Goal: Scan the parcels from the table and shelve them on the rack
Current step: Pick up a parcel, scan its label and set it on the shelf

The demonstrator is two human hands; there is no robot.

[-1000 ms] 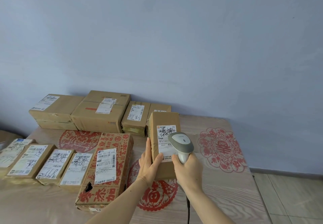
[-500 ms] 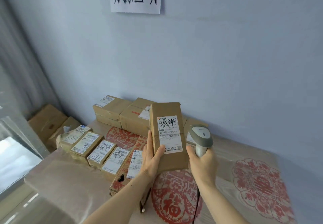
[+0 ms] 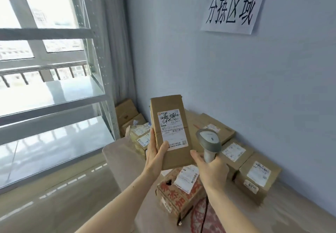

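The left hand [image 3: 154,155] has its grip clamped on a tall brown parcel [image 3: 171,132], thumb pressed over the lower corner of the white shipping label [image 3: 171,129] and the fingers wrapped round the left edge. The parcel stands upright in the air above the desk [image 3: 283,212], label facing the camera, black handwriting scrawled across the barcode. The right hand [image 3: 211,169] has its grip closed round the handle of a grey barcode scanner [image 3: 209,142], whose head sits just beside the parcel's right edge; a dark cable [image 3: 204,214] hangs down from below the hand.

On the desk beneath the hands lies a box with red printing [image 3: 174,196] and a white label, close to the near left corner. Along the desk's far edge, against the blue wall, a row of brown labelled boxes [image 3: 254,176] stands side by side. More labelled parcels [image 3: 141,136] crowd the far left corner, partly hidden behind the held parcel.

To the left stands the grey metal rack [image 3: 107,94], its shelves [image 3: 51,94] bare and glossy, in front of a bright window. A paper sign [image 3: 231,7] with large black characters hangs on the wall above.
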